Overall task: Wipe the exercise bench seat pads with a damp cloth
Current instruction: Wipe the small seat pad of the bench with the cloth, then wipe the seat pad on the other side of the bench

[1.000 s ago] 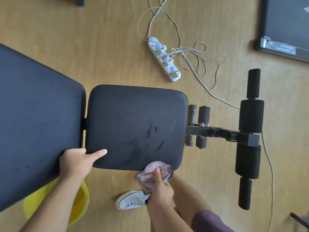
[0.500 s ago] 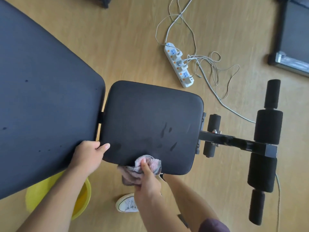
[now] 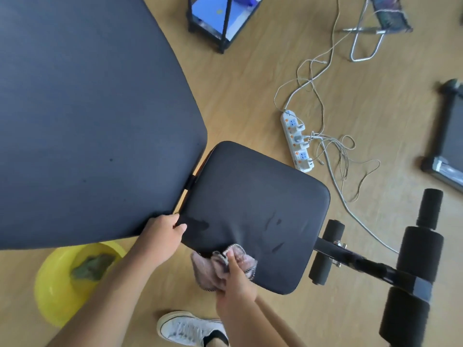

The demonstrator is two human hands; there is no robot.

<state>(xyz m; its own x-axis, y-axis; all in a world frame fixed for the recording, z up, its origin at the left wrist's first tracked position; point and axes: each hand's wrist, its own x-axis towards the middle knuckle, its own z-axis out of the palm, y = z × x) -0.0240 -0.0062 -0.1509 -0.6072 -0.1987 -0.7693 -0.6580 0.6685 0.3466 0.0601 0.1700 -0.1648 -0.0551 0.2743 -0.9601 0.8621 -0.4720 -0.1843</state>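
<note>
Sliding leftward along the near edge of the seat pad (image 3: pixel 253 211), the right hand (image 3: pixel 234 288) is now bunching the pink cloth (image 3: pixel 220 265) closer to the near-left corner than half a second ago. Its fingers are curling tight around the cloth, thumb pressing it onto the pad's edge. The left hand (image 3: pixel 162 235) is gripping the gap where the seat pad is meeting the large back pad (image 3: pixel 87 121), fingers closed over the corner. Dark damp streaks are showing on the seat pad right of the cloth. Below the left forearm, a yellow basin (image 3: pixel 57 291) is sitting on the wooden floor (image 3: pixel 238 83) holding a green rag (image 3: pixel 91 267). A white sneaker (image 3: pixel 185 328) is standing near, foam leg rollers (image 3: pixel 413 271) lying right, and a power strip (image 3: pixel 297 141) far right.
</note>
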